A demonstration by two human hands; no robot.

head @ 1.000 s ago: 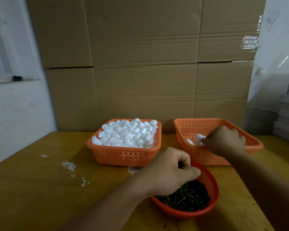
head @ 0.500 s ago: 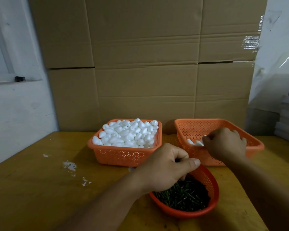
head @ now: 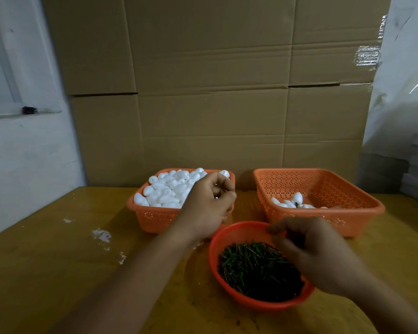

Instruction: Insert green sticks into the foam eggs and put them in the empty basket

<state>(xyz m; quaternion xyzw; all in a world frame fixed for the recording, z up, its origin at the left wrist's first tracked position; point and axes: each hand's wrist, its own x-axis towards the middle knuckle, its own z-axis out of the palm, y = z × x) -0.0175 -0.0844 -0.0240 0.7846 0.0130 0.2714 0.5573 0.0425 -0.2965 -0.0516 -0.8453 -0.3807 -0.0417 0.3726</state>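
the left hand [head: 209, 205] is now hovering over the near right corner of the full basket [head: 159, 216], fingers curled in with something pale showing between them; whether it is already pinching a foam egg, i cannot tell. half a second ago it was down in the round basket [head: 227, 237] of green sticks [head: 256, 266]. the right hand [head: 316, 255] has swapped places with it: it has left the receiving basket [head: 323, 222] and is now hanging over the sticks, blurred, fingers loosely bent, holding nothing that i can make out. judging from that, one finished egg has just been dropped off and a fresh round is starting, with egg and stick being fetched at once.

counting: three orange baskets are sitting on the desk [head: 46, 273]. the finished eggs [head: 293, 202] are lying along the receiving basket's near left side, about five showing, the rim hiding any others. the unworked foam eggs [head: 169, 189] are heaped far too many to count, likewise the sticks.
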